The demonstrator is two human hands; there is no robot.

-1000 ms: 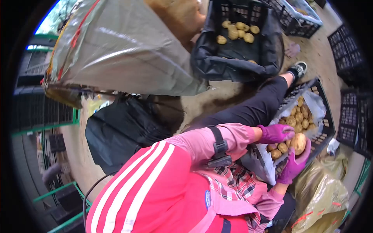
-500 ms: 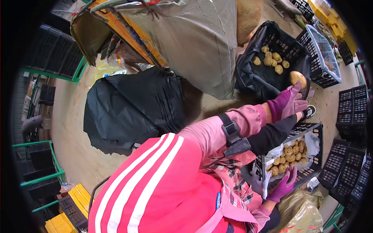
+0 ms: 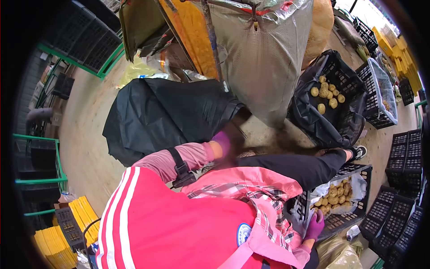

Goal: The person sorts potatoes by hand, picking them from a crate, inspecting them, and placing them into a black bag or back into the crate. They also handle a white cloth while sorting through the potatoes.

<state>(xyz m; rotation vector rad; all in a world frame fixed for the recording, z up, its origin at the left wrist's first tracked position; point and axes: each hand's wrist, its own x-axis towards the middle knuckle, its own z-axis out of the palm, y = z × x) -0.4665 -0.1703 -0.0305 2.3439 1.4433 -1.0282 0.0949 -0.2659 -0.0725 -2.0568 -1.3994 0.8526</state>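
My left hand (image 3: 221, 142), in a purple glove, is by the right edge of the stacked black sheets (image 3: 165, 114); its fingers are smeared by motion. My right hand (image 3: 315, 225), gloved too, has its fingers apart at the near side of a black crate (image 3: 342, 220), close to the potatoes (image 3: 333, 197) heaped on its pale liner. Whether it touches one is unclear. Several loose potatoes (image 3: 329, 92) lie inside another black crate (image 3: 351, 80), lined with black sheet, at the upper right.
A large grey sack (image 3: 264, 58) stands at the top centre beside an orange panel (image 3: 192, 36). My leg (image 3: 286, 166) stretches between the two potato crates. Black crates (image 3: 405, 152) are stacked at the right, and yellow crates (image 3: 53, 246) at the lower left.
My left hand has moved from the lined crate back to the black sheets, leaving its potato. My right hand has shifted slightly inward towards the potatoes. The view has shifted too.
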